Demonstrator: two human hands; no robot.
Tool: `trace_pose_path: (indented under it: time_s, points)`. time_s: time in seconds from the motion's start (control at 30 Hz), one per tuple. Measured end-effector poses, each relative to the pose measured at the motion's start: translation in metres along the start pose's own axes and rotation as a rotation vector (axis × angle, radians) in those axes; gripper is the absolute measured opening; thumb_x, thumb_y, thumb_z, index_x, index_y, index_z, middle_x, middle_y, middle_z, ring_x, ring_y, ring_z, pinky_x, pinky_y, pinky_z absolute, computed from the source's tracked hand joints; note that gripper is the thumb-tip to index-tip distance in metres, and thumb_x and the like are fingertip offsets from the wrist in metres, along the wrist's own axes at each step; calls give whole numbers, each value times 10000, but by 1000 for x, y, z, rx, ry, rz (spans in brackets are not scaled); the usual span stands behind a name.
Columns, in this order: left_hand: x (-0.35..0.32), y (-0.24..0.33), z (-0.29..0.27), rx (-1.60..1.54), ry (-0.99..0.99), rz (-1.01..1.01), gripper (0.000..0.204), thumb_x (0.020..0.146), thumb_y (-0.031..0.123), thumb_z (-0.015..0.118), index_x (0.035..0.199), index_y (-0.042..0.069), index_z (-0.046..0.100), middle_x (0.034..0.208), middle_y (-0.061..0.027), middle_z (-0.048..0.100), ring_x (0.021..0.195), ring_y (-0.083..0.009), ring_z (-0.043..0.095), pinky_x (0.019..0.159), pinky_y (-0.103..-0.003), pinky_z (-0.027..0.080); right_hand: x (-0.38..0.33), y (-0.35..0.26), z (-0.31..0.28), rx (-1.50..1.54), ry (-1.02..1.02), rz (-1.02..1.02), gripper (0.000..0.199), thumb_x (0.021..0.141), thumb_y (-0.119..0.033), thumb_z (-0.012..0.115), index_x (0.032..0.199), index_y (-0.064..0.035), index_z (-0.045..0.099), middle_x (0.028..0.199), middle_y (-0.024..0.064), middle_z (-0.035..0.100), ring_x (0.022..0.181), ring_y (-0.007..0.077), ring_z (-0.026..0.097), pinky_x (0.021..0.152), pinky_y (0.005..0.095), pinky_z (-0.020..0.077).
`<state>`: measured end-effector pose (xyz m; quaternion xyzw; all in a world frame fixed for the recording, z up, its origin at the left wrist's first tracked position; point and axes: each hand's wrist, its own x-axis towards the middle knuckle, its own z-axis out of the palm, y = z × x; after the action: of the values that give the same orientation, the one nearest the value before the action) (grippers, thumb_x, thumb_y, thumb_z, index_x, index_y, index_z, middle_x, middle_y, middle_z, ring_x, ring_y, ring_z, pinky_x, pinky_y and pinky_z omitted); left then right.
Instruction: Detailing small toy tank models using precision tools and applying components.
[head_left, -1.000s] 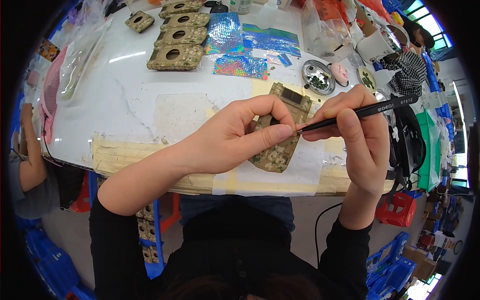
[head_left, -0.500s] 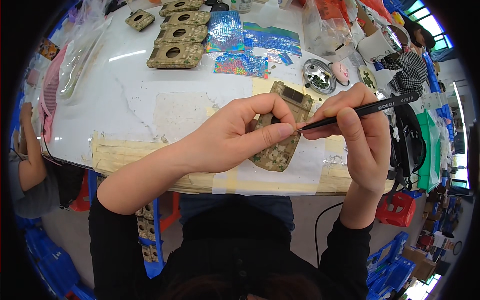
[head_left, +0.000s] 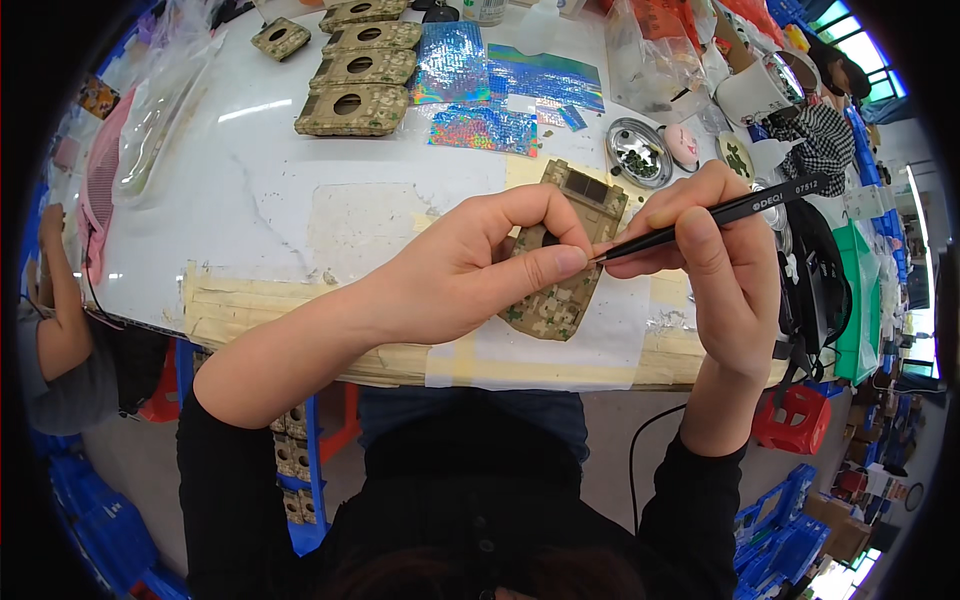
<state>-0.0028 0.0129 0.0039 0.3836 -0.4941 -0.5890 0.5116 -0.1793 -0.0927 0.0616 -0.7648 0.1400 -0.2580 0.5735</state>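
A camouflage-patterned model vehicle hull (head_left: 568,308) lies upright on white paper at the table's front edge. Over its middle, my left hand (head_left: 490,265) is closed in a pinch, thumb and forefinger meeting at the hull's right side; anything between them is too small to make out. Between the thumb and fingers of my right hand (head_left: 725,270) are black tweezers (head_left: 735,212), slanting down to the left. Their tips touch or nearly touch my left fingertips. My left hand hides part of the hull's round opening.
More camouflage hulls (head_left: 350,108) stand in a row at the back left, beside shiny holographic sheets (head_left: 485,130). A round metal dish (head_left: 640,152) of small dark green parts sits back right, near a pink oval object (head_left: 682,146). Another person's arm (head_left: 65,290) shows at far left.
The back end of the tweezers has swung slightly up and to the left in my right hand. My left hand and the hull have barely moved.
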Motion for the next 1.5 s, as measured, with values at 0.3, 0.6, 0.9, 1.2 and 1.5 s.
trace_pose_path:
  time_s: [0.3, 0.6, 0.9, 1.2, 1.5]
  points:
    - [0, -1, 0, 1, 6, -3, 139, 936, 160, 505, 973, 27, 487, 956, -51, 564, 881, -142, 617, 753, -263, 509, 1, 1, 1, 7, 12, 7, 263, 962, -187, 395, 911, 63, 461, 836, 163, 565, 732, 225, 646, 651, 311, 577]
    - [1, 0, 0, 14, 8, 8, 140, 937, 164, 504, 972, 30, 487, 951, -50, 563, 876, -138, 615, 750, -261, 507, 1, 0, 2, -6, 17, -4, 278, 965, -192, 387, 906, 70, 460, 836, 166, 567, 731, 234, 651, 643, 305, 577]
    - [1, 3, 0, -90, 28, -33, 189, 928, 208, 512, 1002, 36, 491, 968, -64, 571, 876, -164, 622, 762, -291, 513, -1, 0, 1, -38, 29, -48, 255, 960, -191, 401, 891, 49, 453, 828, 181, 579, 736, 247, 649, 657, 310, 564]
    - [-2, 14, -3, -395, 54, -243, 265, 803, 106, 538, 1056, 52, 475, 967, -108, 582, 854, -216, 635, 714, -342, 534, 2, -15, 0, -235, -212, -247, 229, 887, -172, 551, 866, 52, 507, 772, 243, 599, 726, 283, 640, 681, 342, 526]
    - [-3, 15, -4, -434, 43, -234, 276, 794, 95, 537, 1060, 53, 476, 955, -109, 582, 847, -220, 631, 710, -353, 534, 12, -16, -1, -286, -297, -214, 233, 888, -173, 554, 895, 59, 526, 821, 230, 589, 764, 281, 636, 700, 349, 525]
